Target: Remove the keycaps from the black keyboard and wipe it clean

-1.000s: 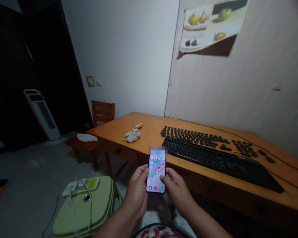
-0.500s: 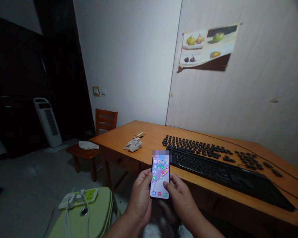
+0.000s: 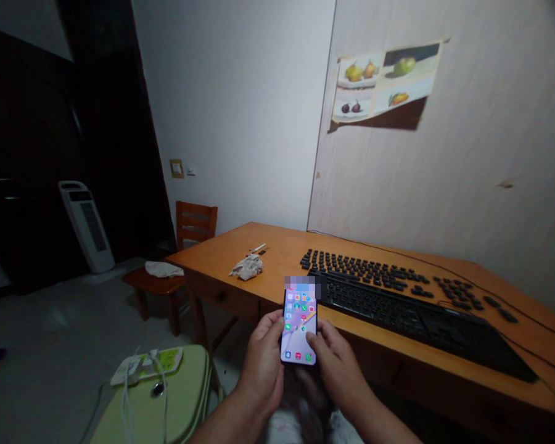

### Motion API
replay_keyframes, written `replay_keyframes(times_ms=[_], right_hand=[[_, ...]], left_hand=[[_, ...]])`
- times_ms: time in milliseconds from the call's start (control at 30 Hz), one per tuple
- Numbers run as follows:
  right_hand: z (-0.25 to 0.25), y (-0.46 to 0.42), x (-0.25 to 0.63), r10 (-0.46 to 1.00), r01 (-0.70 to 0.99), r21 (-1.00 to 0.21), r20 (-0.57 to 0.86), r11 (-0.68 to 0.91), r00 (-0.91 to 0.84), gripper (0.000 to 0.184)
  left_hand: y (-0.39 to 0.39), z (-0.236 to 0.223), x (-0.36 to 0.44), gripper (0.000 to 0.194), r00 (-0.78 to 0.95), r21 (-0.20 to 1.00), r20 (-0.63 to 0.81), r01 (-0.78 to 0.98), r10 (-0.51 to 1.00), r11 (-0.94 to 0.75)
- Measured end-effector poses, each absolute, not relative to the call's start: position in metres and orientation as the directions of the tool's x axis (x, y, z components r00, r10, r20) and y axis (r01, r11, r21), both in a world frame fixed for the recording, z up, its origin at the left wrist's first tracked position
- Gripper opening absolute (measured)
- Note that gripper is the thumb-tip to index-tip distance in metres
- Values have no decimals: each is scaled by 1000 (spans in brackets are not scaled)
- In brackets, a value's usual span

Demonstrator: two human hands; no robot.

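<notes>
A smartphone [image 3: 298,342] with a lit screen of app icons is held upright between both hands, in front of the desk's near edge. My left hand [image 3: 264,354] is closed around its left side, with the thumb along the edge. On the other side my right hand [image 3: 335,351] grips the phone, its thumb over the lower right of the screen. The fingers behind the phone are hidden. Just beyond lies a black keyboard [image 3: 420,330] with its keycaps off, and the loose keycaps [image 3: 356,267] are laid out in rows behind it.
On the wooden desk [image 3: 277,246] lie a crumpled cloth [image 3: 248,267] and a thin white tool [image 3: 258,248]. A power strip [image 3: 169,361] with cables rests on a green case [image 3: 143,413] at lower left. A wooden chair [image 3: 197,223] and a white heater [image 3: 87,225] stand farther back.
The view has shifted slightly, so the desk and wall items sit a little higher and further left. Both hands keep their hold on the phone.
</notes>
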State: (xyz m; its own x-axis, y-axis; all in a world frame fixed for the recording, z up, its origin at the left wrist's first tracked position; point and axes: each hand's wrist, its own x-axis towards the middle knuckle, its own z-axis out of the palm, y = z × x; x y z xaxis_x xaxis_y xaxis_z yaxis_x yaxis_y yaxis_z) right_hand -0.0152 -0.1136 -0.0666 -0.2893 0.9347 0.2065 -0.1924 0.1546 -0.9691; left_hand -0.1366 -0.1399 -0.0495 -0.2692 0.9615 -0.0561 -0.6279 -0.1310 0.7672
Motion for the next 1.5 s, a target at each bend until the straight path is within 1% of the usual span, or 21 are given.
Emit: replay_keyframes(times_ms=[267, 600, 833, 1100, 1300, 1500], right_hand=[[-73, -114, -15, 934, -183, -965, 235, 190, -270, 25], [-78, -113, -19, 952, -233, -960, 208, 155, -225, 26], [-81, -114, -17, 953, -194, -970, 193, 149, -234, 26], [-77, -113, -15, 954, -185, -972, 186, 144, -236, 27], [-70, -117, -16, 954, -189, -975, 163, 117, -250, 28], [-73, -117, -15, 952, -170, -978, 160, 117, -263, 29]], left_hand=[[-141, -52, -136, 29, -266, 783, -49, -609, 963, -129], [-145, -53, -130, 33, -272, 790, -50, -600, 961, -128], [-144, -58, -131, 34, -274, 793, -62, -597, 960, -119], [-143, -55, -132, 42, -271, 779, -77, -617, 959, -112], [-142, -56, -132, 38, -262, 778, -93, -621, 961, -94], [-141, -60, -133, 40, -260, 769, -98, -632, 960, -93]])
